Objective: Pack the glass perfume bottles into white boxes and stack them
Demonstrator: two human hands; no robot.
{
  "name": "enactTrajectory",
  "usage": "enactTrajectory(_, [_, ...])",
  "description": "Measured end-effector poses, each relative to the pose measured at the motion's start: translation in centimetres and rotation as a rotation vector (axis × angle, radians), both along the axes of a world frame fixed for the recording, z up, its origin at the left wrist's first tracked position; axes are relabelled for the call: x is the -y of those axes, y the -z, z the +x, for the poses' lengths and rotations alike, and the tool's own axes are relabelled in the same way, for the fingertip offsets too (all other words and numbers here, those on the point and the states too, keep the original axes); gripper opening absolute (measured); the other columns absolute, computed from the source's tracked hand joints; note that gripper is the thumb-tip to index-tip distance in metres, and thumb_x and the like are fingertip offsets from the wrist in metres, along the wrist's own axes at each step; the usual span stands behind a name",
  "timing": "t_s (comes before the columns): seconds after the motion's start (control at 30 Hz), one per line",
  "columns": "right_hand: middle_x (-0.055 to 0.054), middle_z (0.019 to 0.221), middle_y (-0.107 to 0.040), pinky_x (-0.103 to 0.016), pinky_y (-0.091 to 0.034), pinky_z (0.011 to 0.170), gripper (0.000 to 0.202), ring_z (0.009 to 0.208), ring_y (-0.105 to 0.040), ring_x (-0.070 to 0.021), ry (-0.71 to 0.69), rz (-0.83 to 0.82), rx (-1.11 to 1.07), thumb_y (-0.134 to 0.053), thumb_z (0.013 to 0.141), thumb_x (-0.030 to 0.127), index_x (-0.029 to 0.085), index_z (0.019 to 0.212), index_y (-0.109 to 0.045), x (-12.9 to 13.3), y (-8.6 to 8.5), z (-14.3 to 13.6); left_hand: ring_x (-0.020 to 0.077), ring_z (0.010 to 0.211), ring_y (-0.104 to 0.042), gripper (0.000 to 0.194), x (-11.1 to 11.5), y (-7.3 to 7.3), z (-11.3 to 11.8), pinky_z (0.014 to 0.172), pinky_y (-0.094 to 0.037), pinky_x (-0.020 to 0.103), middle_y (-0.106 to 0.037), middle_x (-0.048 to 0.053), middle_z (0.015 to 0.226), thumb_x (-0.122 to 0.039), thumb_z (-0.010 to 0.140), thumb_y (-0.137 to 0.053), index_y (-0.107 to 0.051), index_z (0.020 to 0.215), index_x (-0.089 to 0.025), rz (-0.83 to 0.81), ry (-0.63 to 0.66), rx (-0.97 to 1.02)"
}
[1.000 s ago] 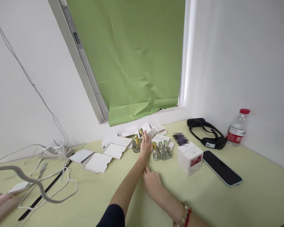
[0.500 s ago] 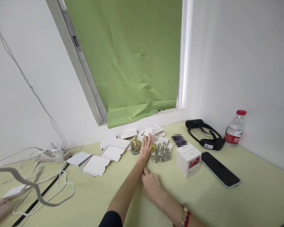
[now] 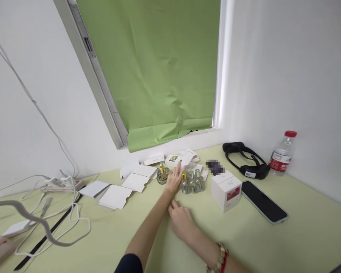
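My left hand [image 3: 175, 179] reaches across the table between a round glass bottle with a gold cap [image 3: 162, 175] and a row of small glass bottles [image 3: 192, 183]. Its fingers are closed on a white carton piece [image 3: 187, 159]. My right hand [image 3: 180, 218] rests low beside the left wrist, fingers curled; whether it holds anything is hidden. White flattened cartons [image 3: 136, 182] lie to the left. A white box with a pink picture [image 3: 226, 190] stands to the right.
A phone [image 3: 265, 201], a black headset [image 3: 247, 161] and a red-capped water bottle [image 3: 282, 153] are on the right. White cables [image 3: 74, 218] and a power strip [image 3: 63, 185] lie on the left. A green cover [image 3: 165, 76] hangs behind.
The white carton piece in my left hand has turned and now shows a longer, narrower side. A carton with a green picture behind it is more visible. My right hand has barely moved.
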State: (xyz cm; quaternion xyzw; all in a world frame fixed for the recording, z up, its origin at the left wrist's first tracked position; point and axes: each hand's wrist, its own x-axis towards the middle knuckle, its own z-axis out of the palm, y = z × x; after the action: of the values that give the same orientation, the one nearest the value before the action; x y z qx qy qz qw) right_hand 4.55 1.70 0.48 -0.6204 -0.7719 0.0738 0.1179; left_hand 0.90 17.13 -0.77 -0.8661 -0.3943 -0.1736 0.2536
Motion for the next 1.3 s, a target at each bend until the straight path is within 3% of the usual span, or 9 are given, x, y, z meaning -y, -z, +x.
enactTrajectory(0.2, [-0.012,0.109,-0.056,-0.033,-0.048,0.065,0.035,0.078,-0.062,-0.0204,-0.021,0.030,0.002,-0.036,0.081,0.007,0.017,0.108,-0.054,0.0,0.0,0.3,0.0221,0.111,-0.053,0.044,-0.4,0.4,-0.3,0.068,-0.053,0.026,-0.040,0.014,0.137,-0.015,0.088,-0.031,-0.041,0.131,-0.022,0.004,-0.017,0.249])
enactTrajectory(0.43, [-0.009,0.106,-0.057,-0.028,-0.045,0.066,0.030,0.076,-0.062,-0.0161,-0.048,0.041,-0.014,-0.037,0.082,0.010,0.018,0.100,-0.058,0.0,-0.4,0.8,0.0198,0.098,-0.059,0.033,0.4,0.7,-0.7,0.060,-0.051,0.023,-0.049,0.016,0.122,-0.021,0.089,-0.035,-0.046,0.120,-0.018,0.096,0.131,0.464])
enactTrajectory(0.67, [0.002,0.099,-0.062,-0.023,-0.041,0.073,0.035,0.090,-0.059,-0.0128,-0.201,0.039,-0.150,-0.039,0.083,0.013,0.030,0.099,-0.064,0.2,-0.8,1.3,0.0218,0.108,-0.053,0.035,3.2,0.3,-3.5,0.077,-0.051,0.033,-0.047,0.015,0.117,-0.017,0.086,-0.042,-0.038,0.121,-0.018,0.191,0.302,0.679])
enactTrajectory(0.83, [0.005,0.096,-0.064,-0.020,-0.041,0.075,0.035,0.083,-0.060,-0.0098,-0.264,0.104,-0.317,-0.039,0.084,0.012,0.030,0.094,-0.067,0.4,-0.7,0.9,0.0202,0.103,-0.055,0.037,6.6,-0.2,-5.8,0.077,-0.051,0.033,-0.048,0.013,0.114,-0.019,0.084,-0.048,-0.037,0.120,-0.019,0.133,0.233,0.859])
enactTrajectory(0.97, [-0.001,0.094,-0.060,-0.018,-0.042,0.075,0.035,0.084,-0.058,-0.0093,-0.184,0.308,-0.496,-0.033,0.085,0.010,0.021,0.091,-0.065,0.3,-0.3,0.7,0.0180,0.093,-0.059,0.039,9.1,-0.1,-7.1,0.072,-0.052,0.030,-0.055,0.010,0.106,-0.022,0.081,-0.051,-0.039,0.118,-0.018,0.082,0.288,0.861])
enactTrajectory(1.1, [-0.007,0.107,-0.051,-0.021,-0.047,0.069,0.032,0.074,-0.056,-0.0099,-0.028,0.403,-0.548,-0.034,0.084,0.012,0.018,0.107,-0.055,0.0,-0.1,0.9,0.0188,0.095,-0.059,0.040,11.2,0.3,-7.8,0.077,-0.051,0.032,-0.058,0.009,0.103,-0.024,0.080,-0.054,-0.041,0.117,-0.018,0.085,0.269,0.909])
enactTrajectory(1.3, [-0.014,0.129,-0.034,-0.029,-0.050,0.070,0.061,0.070,-0.056,-0.0103,0.101,0.392,-0.595,-0.044,0.075,0.011,0.019,0.133,-0.028,-0.4,0.5,1.4,0.0203,0.098,-0.057,0.043,14.0,0.4,-8.3,0.075,-0.051,0.034,-0.057,0.010,0.108,-0.025,0.079,-0.057,-0.040,0.118,-0.019,0.045,0.186,1.031])
